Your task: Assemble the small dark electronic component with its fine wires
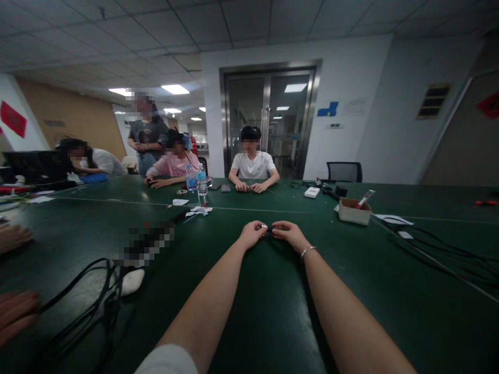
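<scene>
Both my arms stretch forward over the dark green table [273, 291]. My left hand [251, 235] has its fingers pinched on a small shiny, pale end of an object. From the other side, my right hand [290, 235], with a bracelet at the wrist, pinches the dark part of what looks like the same small object [268, 228]. The hands are a short gap apart, low over the tabletop. The object is too small to identify, and the fingers partly hide it.
Black cables and a white mouse [133, 282] lie left. A cardboard box [354, 212] stands right, near more cables [432, 249]. Water bottles [201, 179] stand beyond. A person [251, 165] sits opposite; another person's hands [15, 314] rest at the left edge.
</scene>
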The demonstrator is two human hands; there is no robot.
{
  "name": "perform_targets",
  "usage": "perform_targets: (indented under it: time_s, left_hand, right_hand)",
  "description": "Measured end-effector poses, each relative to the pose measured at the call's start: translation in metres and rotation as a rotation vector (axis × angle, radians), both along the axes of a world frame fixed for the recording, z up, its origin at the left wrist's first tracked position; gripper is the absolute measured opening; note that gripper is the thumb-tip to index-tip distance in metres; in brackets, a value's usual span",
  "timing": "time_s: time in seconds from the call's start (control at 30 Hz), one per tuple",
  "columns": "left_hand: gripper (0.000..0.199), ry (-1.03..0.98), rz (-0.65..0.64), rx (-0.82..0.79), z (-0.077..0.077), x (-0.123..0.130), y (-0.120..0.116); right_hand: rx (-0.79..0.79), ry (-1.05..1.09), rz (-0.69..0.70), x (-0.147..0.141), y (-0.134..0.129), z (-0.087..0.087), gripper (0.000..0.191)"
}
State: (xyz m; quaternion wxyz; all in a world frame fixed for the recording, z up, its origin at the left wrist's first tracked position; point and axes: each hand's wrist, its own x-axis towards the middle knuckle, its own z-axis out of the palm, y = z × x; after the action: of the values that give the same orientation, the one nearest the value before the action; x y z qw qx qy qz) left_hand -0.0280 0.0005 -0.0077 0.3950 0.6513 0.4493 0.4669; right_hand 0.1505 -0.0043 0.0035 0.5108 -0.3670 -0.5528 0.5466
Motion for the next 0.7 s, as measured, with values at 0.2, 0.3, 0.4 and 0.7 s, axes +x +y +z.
perform_targets:
  time_s: [0.2, 0.3, 0.4, 0.7]
  left_hand:
    - [0.022, -0.012, -0.004, 0.003, 0.0015, 0.0008, -0.0019]
    - [0.020, -0.019, -0.003, 0.004, 0.0018, 0.0017, -0.0021]
    - [0.019, -0.031, 0.002, 0.002, 0.0016, 0.0026, -0.0019]
    - [0.022, -0.038, -0.005, -0.008, -0.0024, 0.0029, 0.0021]
  right_hand:
    - [-0.009, 0.007, 0.010, 0.0005, 0.0011, -0.0004, 0.028]
    - [-0.018, 0.002, -0.001, 0.0009, 0.0010, -0.0003, 0.027]
    - [-0.017, -0.008, -0.012, 0.0013, 0.0001, 0.0003, 0.027]
    - [-0.016, -0.022, -0.021, 0.0018, -0.0015, 0.0017, 0.026]
